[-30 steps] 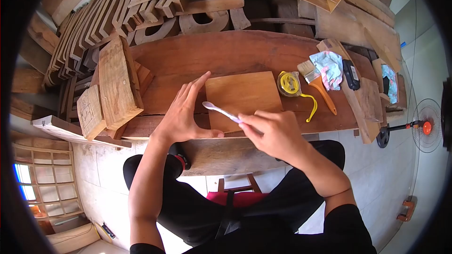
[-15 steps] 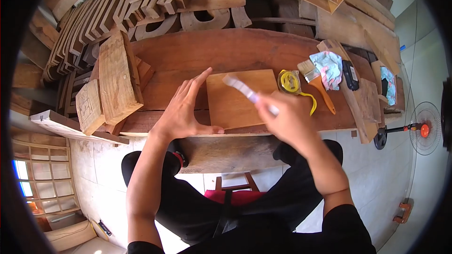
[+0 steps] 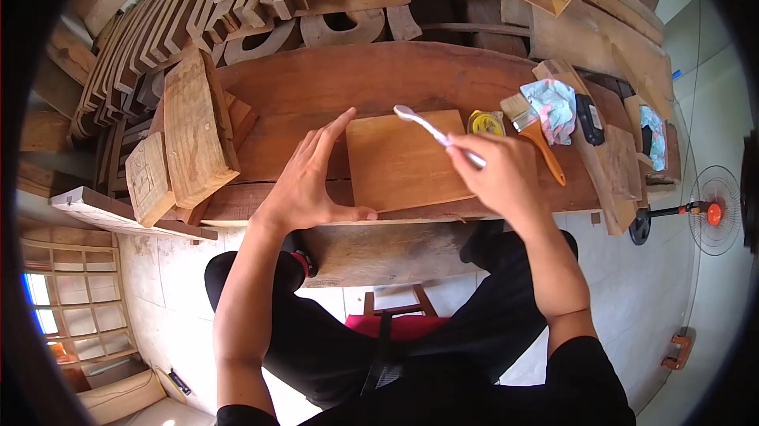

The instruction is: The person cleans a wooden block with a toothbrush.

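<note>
Left fingers [image 3: 334, 132] spread wide, gripping nothing; right fingers [image 3: 472, 144] pinched closed. Below them is the tabletop [image 3: 340, 70], and between them the wooden board [image 3: 395, 165]; just beyond the right ones, the tape measure [image 3: 485, 119]; held in those, the white utensil [image 3: 427, 126], perhaps a spoon.

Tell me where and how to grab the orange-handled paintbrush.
Grip the paintbrush around the lower half of its handle, coming from the person's near side, fingers closing across its width. That part looks best: it is slim, bare and angled toward the person, while the far bristle end sits up against the crumpled cloth, which would likely get in the way.
</note>
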The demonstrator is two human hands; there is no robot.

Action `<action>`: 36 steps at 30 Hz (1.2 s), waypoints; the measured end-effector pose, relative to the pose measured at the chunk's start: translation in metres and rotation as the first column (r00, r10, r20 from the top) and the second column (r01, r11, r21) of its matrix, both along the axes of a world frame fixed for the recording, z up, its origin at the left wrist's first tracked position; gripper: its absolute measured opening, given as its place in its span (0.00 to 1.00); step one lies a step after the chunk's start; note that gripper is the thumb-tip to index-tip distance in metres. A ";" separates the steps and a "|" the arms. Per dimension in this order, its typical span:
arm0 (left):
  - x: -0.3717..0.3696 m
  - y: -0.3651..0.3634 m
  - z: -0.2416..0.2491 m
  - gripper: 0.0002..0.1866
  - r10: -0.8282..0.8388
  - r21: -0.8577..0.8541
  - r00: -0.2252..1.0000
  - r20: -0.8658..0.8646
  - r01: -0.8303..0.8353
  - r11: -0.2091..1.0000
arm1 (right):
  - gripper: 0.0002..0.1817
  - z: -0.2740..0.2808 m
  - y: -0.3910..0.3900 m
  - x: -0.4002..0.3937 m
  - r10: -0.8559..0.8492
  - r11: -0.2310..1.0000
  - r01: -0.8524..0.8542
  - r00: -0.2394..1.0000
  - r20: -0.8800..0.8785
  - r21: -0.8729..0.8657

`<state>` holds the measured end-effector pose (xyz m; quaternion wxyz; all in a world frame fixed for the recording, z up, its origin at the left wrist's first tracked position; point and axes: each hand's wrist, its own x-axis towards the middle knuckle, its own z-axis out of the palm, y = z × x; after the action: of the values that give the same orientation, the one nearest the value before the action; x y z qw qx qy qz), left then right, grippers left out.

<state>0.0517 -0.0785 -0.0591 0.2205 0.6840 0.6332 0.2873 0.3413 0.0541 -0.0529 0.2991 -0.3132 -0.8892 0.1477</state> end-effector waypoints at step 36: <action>-0.002 0.001 -0.004 0.78 -0.009 0.081 0.998 -0.060 0.014 0.997 | 0.10 0.005 -0.038 -0.014 0.100 0.995 -0.101 0.992 0.076 0.001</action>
<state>0.0499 -0.0774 -0.0627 0.1750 0.7045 0.6232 0.2911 0.3273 0.0159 -0.0475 0.2579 -0.2727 -0.9149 0.1486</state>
